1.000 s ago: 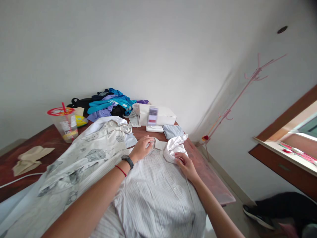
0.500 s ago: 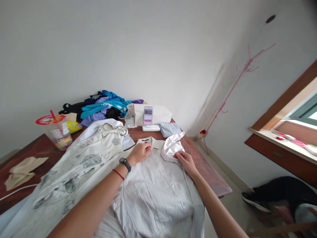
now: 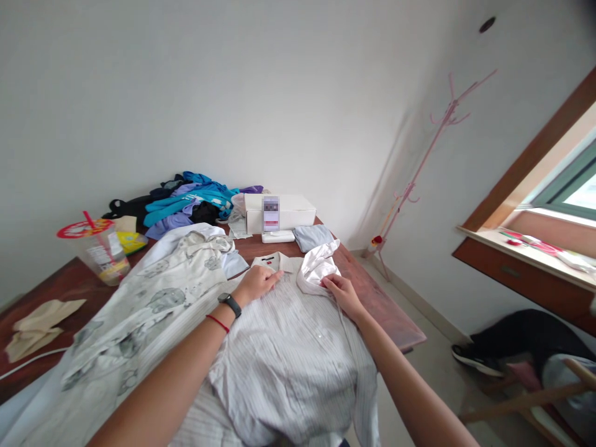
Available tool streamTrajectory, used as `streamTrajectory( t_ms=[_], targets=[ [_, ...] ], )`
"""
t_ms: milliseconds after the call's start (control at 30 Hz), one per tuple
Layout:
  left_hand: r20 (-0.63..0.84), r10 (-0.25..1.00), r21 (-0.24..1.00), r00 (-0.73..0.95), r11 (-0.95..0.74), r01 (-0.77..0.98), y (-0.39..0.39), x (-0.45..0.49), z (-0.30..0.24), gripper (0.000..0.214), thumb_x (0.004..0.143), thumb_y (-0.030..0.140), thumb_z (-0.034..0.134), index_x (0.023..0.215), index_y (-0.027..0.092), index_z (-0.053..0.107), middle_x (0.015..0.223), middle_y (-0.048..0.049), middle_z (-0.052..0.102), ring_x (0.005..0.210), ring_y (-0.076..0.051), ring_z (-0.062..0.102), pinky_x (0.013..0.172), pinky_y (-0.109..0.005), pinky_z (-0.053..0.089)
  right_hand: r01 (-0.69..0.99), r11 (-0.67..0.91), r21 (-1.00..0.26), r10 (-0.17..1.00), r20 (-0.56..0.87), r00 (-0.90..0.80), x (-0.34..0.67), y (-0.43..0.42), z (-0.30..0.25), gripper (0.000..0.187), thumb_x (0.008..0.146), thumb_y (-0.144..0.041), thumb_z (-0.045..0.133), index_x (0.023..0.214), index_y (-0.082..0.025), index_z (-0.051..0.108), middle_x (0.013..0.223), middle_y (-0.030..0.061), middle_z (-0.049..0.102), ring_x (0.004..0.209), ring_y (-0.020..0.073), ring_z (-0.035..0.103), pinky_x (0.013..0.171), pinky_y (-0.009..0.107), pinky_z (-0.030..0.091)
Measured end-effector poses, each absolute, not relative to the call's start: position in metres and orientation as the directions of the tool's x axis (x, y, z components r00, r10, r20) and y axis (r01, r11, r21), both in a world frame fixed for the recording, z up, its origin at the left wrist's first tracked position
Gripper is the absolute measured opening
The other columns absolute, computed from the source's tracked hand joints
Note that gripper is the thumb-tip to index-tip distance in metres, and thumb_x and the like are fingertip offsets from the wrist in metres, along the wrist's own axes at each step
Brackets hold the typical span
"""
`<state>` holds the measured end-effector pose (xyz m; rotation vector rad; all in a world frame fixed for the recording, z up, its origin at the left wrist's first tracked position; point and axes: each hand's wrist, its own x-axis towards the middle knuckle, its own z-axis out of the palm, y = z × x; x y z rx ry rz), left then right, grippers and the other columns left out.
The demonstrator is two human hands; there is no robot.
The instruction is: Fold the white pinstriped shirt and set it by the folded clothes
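Head view only. White pin-striped button-up shirt [image 3: 288,347] lies front-up across the near end of the dark red-brown wooden table [image 3: 69,279], collar pointing away from the camera, hem hanging off the near edge.

Left hand [image 3: 256,284]: palm down on the shirt just below the collar, fingers together and slightly curled, fingertips at the collar with its small red-marked label [image 3: 266,261]. Black smartwatch and thin red string on that wrist.

Right hand [image 3: 342,293]: on the shirt's right shoulder, fingers curled, pinching the edge of a bunched-up shiny white fold of fabric [image 3: 317,267]. Can't tell if that fold is the shirt's own sleeve or a separate piece.

Left of the shirt, overlapping it: cream garment with grey animal print [image 3: 153,304], spread over a pale blue one.

Rest of the table:
- clear plastic cup with red lid and straw [image 3: 95,248], left side
- crumpled beige cloth [image 3: 37,320], near left edge
- heap of blue, purple and black clothes [image 3: 186,202] at the far end against the wall
- white cardboard box [image 3: 279,211] beside the heap, small folded grey-blue cloth [image 3: 314,237] in front of it

Off-table: pink coat stand [image 3: 419,161] in the corner; a person's dark-trousered leg and black shoe [image 3: 475,360] on the floor at right.
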<state>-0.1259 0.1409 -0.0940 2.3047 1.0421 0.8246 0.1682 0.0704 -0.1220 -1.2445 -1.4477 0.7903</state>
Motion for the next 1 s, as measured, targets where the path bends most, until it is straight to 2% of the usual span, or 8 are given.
streamTrajectory(
  t_ms=[100, 200, 300, 400, 600, 733, 867, 1000],
  targets=[
    [0.310, 0.793, 0.655, 0.525, -0.578, 0.486, 0.141, -0.127, -0.095, 0.048, 0.097, 0.039, 0.046, 0.057, 0.019, 0.064, 0.052, -0.0009, 0.063, 0.056, -0.016, 0.062, 0.066, -0.028, 0.044, 0.297, 0.254, -0.920, 0.958, 0.283, 0.055, 0.168, 0.070, -0.121, 0.037, 0.085, -0.053, 0.064, 0.078, -0.018, 0.068, 0.076, 0.0038, 0.067, 0.075, 0.0193, 0.058, 0.071, 0.029, 0.044],
    [0.266, 0.812, 0.689, 0.519, -0.537, 0.486, 0.143, -0.129, -0.099, 0.037, 0.094, 0.029, 0.045, 0.078, 0.018, 0.076, 0.047, 0.0015, 0.062, 0.048, -0.016, 0.061, 0.059, -0.027, 0.045, 0.305, 0.252, -0.918, 0.959, 0.280, 0.052, 0.168, 0.070, -0.122, 0.037, 0.084, -0.053, 0.064, 0.077, -0.018, 0.068, 0.074, 0.0030, 0.066, 0.073, 0.0188, 0.057, 0.069, 0.028, 0.043],
    [0.231, 0.827, 0.716, 0.513, -0.502, 0.486, 0.146, -0.131, -0.103, 0.039, 0.091, 0.023, 0.041, 0.096, 0.016, 0.079, 0.043, 0.0027, 0.059, 0.045, -0.016, 0.062, 0.055, -0.027, 0.045, 0.306, 0.243, -0.921, 0.961, 0.270, 0.050, 0.168, 0.070, -0.122, 0.037, 0.084, -0.053, 0.064, 0.078, -0.018, 0.068, 0.075, 0.0027, 0.067, 0.074, 0.0187, 0.058, 0.070, 0.028, 0.043],
    [0.220, 0.833, 0.721, 0.507, -0.489, 0.491, 0.147, -0.131, -0.103, 0.042, 0.089, 0.021, 0.039, 0.101, 0.015, 0.079, 0.042, 0.0025, 0.059, 0.047, -0.017, 0.064, 0.056, -0.027, 0.047, 0.297, 0.228, -0.927, 0.966, 0.254, 0.053, 0.168, 0.070, -0.122, 0.037, 0.084, -0.055, 0.064, 0.078, -0.018, 0.069, 0.077, 0.0028, 0.068, 0.074, 0.0187, 0.059, 0.070, 0.028, 0.044],
    [0.246, 0.817, 0.669, 0.521, -0.533, 0.518, 0.141, -0.126, -0.095, 0.035, 0.089, 0.025, 0.046, 0.071, 0.020, 0.075, 0.046, 0.0022, 0.063, 0.051, -0.017, 0.063, 0.064, -0.028, 0.047, 0.240, 0.183, -0.953, 0.974, 0.209, 0.085, 0.164, 0.069, -0.119, 0.042, 0.078, -0.061, 0.068, 0.078, -0.019, 0.068, 0.078, 0.0043, 0.069, 0.079, 0.0213, 0.063, 0.072, 0.029, 0.049],
    [0.286, 0.801, 0.633, 0.526, -0.570, 0.523, 0.139, -0.123, -0.095, 0.044, 0.091, 0.028, 0.048, 0.050, 0.022, 0.061, 0.049, 0.0007, 0.065, 0.059, -0.017, 0.065, 0.072, -0.027, 0.047, 0.153, 0.124, -0.980, 0.986, 0.139, 0.089, 0.170, 0.073, -0.112, 0.043, 0.080, -0.060, 0.068, 0.099, -0.021, 0.067, 0.091, 0.0064, 0.072, 0.086, 0.0222, 0.069, 0.076, 0.032, 0.055],
    [0.308, 0.793, 0.616, 0.526, -0.588, 0.525, 0.142, -0.123, -0.099, 0.054, 0.097, 0.035, 0.045, 0.046, 0.022, 0.057, 0.054, -0.0016, 0.067, 0.065, -0.017, 0.068, 0.076, -0.028, 0.047, 0.026, -0.080, -0.996, 0.983, -0.074, 0.167, 0.187, 0.098, -0.095, 0.037, 0.081, -0.046, 0.073, 0.107, -0.021, 0.063, 0.096, 0.0075, 0.070, 0.081, 0.0202, 0.071, 0.065, 0.029, 0.058],
    [0.311, 0.794, 0.607, 0.523, -0.589, 0.534, 0.145, -0.123, -0.102, 0.056, 0.099, 0.041, 0.044, 0.049, 0.022, 0.060, 0.056, -0.0029, 0.069, 0.064, -0.018, 0.067, 0.075, -0.029, 0.046, 0.007, -0.177, -0.984, 0.949, -0.168, 0.266, 0.207, 0.135, -0.080, 0.036, 0.084, -0.045, 0.072, 0.107, -0.021, 0.059, 0.084, 0.0048, 0.069, 0.064, 0.0173, 0.069, 0.055, 0.028, 0.057]
  ],
)
